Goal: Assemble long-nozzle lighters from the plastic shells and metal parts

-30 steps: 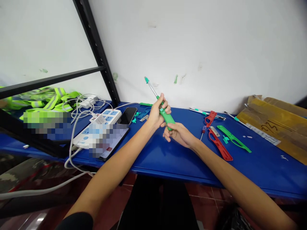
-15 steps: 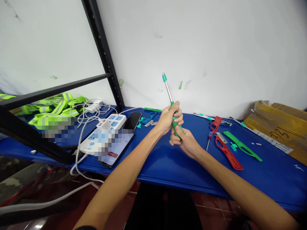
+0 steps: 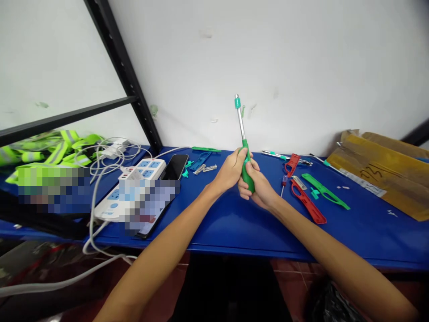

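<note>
Both hands are closed around the green handle of a long-necked lighter, held upright with a slight lean above the table. Its silver tube points up and carries a teal sleeve near the tip. My left hand wraps the upper part of the handle, thumb near the base of the tube. Lower down, my right hand grips the handle, with its thumb along the side. Fingers hide part of the handle.
On the blue table lie red casing halves, a green casing half, a screwdriver, metal tubes and a blue casing piece. A power strip and phones are left; a cardboard box stands right.
The view has shifted to the right. The lighter is more upright, and my right thumb has moved up along the handle. Both hands still hold it.
</note>
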`<state>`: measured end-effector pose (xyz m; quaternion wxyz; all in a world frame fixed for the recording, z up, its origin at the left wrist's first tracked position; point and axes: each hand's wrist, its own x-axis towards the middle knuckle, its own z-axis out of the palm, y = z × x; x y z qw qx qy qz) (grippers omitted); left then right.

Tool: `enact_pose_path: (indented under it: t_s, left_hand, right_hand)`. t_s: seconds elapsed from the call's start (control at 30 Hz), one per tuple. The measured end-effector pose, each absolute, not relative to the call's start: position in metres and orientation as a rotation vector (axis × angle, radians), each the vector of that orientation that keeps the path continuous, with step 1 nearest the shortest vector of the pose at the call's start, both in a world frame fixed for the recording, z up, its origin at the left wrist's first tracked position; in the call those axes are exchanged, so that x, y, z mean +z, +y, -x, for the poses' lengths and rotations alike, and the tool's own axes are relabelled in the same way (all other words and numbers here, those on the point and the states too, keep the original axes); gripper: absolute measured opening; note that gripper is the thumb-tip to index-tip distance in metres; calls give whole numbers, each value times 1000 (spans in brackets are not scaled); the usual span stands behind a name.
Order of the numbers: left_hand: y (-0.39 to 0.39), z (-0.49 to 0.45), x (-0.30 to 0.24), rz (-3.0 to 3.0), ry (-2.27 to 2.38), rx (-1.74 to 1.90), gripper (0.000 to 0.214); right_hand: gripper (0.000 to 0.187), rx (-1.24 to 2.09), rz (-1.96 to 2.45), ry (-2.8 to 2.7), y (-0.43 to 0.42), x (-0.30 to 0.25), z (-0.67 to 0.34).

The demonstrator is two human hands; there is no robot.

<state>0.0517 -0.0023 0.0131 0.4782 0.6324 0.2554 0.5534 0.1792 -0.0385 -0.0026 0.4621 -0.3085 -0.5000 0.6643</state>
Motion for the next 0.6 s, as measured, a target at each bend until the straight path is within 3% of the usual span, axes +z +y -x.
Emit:
enact_pose_path:
  t_s: [0.13, 0.27, 0.47, 0.6]
  left_hand:
    - [12, -48, 6, -1488, 604, 1299, 67]
    - [34, -27, 11, -1296, 678, 1646, 74]
    - [51, 5, 25, -1009, 711, 1846, 60]
    - [44, -8, 16, -1179, 747, 1691, 58]
  right_hand:
    - [64, 1458, 872, -1308, -35, -10, -180]
    - [63, 1398, 1034, -1457, -32, -17, -181]
    - [62, 1440, 1128, -1513, -33, -23, -178]
    - [63, 1386, 1122, -1453, -31, -23, -175]
